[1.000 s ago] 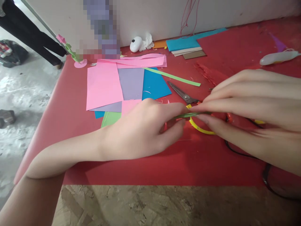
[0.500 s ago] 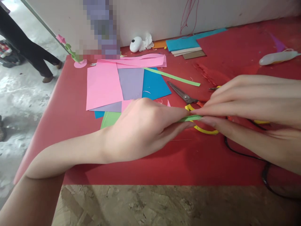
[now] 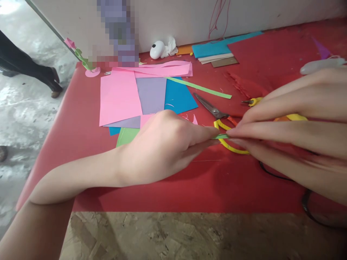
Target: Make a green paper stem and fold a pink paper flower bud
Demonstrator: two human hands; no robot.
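My left hand (image 3: 162, 144) and my right hand (image 3: 287, 133) meet above the red table cover (image 3: 168, 187), both pinching one thin green paper strip (image 3: 221, 136) between thumb and fingers. Only a short piece of the strip shows between the fingertips. Just behind it lie scissors (image 3: 214, 110) with yellow handles, partly hidden by my right hand. A stack of coloured paper sheets (image 3: 141, 97) in pink, lilac, blue and green lies beyond my left hand.
A long green strip (image 3: 199, 87) and pink strips (image 3: 162, 69) lie behind the sheets. More paper (image 3: 217, 52) and a white object (image 3: 157, 50) sit by the wall. A black cable (image 3: 306, 202) runs at right. A person's legs (image 3: 32, 68) stand at far left.
My right hand has risen and slid a little right along the strip, so less green shows. The person at left has stepped further away.
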